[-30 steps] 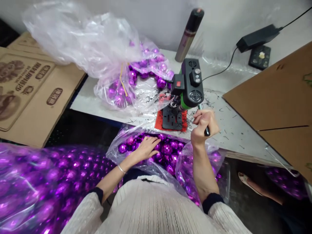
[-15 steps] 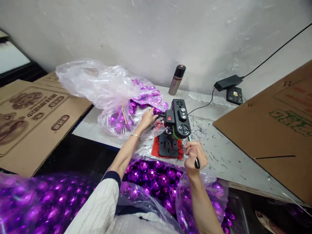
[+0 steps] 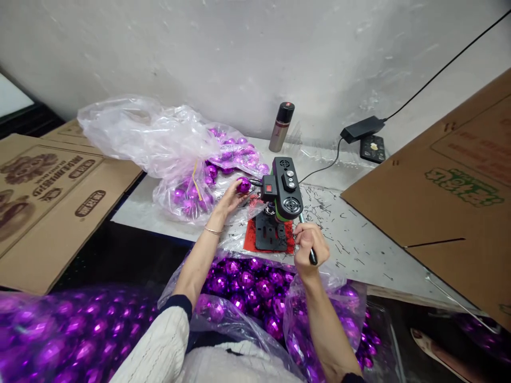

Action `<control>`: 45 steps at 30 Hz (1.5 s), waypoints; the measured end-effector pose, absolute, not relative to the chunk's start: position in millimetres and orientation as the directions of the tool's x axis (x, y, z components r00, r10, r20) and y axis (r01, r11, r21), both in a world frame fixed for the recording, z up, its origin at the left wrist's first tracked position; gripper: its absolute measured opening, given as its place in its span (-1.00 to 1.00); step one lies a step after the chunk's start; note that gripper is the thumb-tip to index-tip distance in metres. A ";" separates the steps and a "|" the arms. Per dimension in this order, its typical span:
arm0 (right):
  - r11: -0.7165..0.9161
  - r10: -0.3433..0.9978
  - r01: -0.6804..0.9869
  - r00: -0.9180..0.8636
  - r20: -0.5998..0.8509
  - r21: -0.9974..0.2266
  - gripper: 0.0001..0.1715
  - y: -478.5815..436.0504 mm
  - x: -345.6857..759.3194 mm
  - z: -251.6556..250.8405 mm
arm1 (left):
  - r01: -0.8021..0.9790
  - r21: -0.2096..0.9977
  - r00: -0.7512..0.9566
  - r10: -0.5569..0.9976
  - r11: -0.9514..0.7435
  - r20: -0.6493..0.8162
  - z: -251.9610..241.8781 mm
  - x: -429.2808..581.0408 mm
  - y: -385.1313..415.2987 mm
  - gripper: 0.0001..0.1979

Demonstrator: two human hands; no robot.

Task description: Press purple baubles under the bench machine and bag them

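My left hand holds a shiny purple ball between its fingers, just left of a small black machine. The machine has a red switch and round vents, and stands on a slotted black base plate over a red sheet. My right hand is wrapped round the lever with a black grip at the machine's right front. Below both forearms, an open clear bag holds many faceted purple balls.
A clear plastic bag with purple balls lies behind left. Cardboard boxes flank the table, which is strewn with dark bits. Behind stand a spray can and a power adapter with a cable.
My left hand has drawn slightly away from the machine, and the ball in its fingers now shows clearly. My right hand stays on the lever. The whole view has shifted a little.
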State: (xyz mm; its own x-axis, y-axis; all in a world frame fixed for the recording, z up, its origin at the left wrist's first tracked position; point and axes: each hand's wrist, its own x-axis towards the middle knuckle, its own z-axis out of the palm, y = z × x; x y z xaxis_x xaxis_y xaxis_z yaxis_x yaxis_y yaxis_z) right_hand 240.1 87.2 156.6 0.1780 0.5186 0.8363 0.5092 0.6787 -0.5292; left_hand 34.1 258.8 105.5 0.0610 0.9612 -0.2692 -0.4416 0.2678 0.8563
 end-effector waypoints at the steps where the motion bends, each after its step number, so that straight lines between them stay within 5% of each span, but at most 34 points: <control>1: 0.682 0.519 0.503 0.180 0.836 -0.531 -0.59 87.4 240.1 156.9 | -0.502 0.812 0.085 0.951 0.298 -0.296 106.7 26.4 248.5 -0.87; 13: 0.639 0.574 0.462 0.245 0.781 -0.614 -0.49 96.6 237.4 191.6 | -0.426 0.827 0.233 0.928 0.367 -0.291 81.9 34.7 155.1 -0.63; 22: 0.652 0.574 0.478 0.195 0.795 -0.588 -0.51 96.8 241.2 193.3 | 0.018 0.998 0.248 0.966 0.066 -0.069 64.0 68.2 149.0 -0.35; 31: 0.641 0.583 0.507 0.166 0.795 -0.576 -0.56 92.3 242.4 188.0 | 0.498 0.825 0.426 0.904 -0.268 0.037 91.3 67.0 151.0 -0.41; 36: 0.645 0.583 0.507 0.159 0.797 -0.573 -0.57 91.8 243.6 186.5 | 0.475 0.810 0.365 0.914 -0.345 0.176 81.5 80.9 147.1 -0.45; 45: 0.615 0.592 0.543 0.161 0.790 -0.572 -0.58 89.6 243.9 183.2 | 0.339 0.893 0.264 0.941 -0.297 0.212 63.2 90.8 134.7 -0.45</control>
State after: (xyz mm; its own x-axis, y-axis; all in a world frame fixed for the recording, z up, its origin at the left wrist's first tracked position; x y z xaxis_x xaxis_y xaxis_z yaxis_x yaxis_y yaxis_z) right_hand 243.9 89.6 183.2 0.1607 0.5922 0.7896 0.5425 0.6153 -0.5719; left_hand 90.8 134.7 63.2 0.2641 0.9408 0.2124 0.3389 -0.2967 0.8928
